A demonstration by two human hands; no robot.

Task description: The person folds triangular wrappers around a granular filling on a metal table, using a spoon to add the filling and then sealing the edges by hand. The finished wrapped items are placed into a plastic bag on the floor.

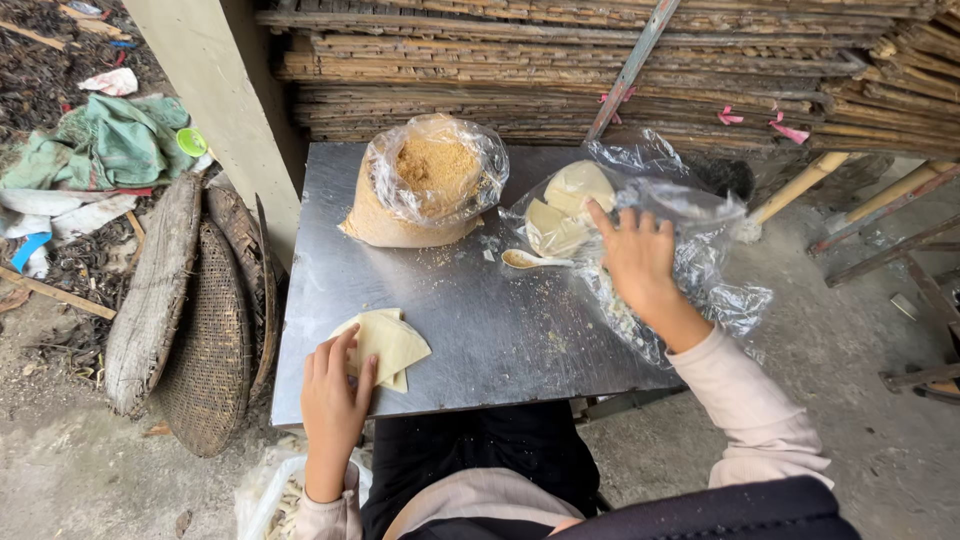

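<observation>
Two hands at a steel desk [480, 330], one on a folded wrapper, one reaching into a bag of wrappers.

The left hand [332, 385] lies open, fingers flat on the folded wrapper [392, 343] at the near left edge of the desk, pinning it rather than gripping. The right hand [638, 258] is open, fingers spread, resting on the clear bag [690, 250] at the far right, fingertips just at the pale wrapper stack [568, 205], which lies ahead and slightly left of it. This hand is much the nearer to the stack. A spoon [533, 260] lies between the bag and a sack of brown crumbs [425, 185].
</observation>
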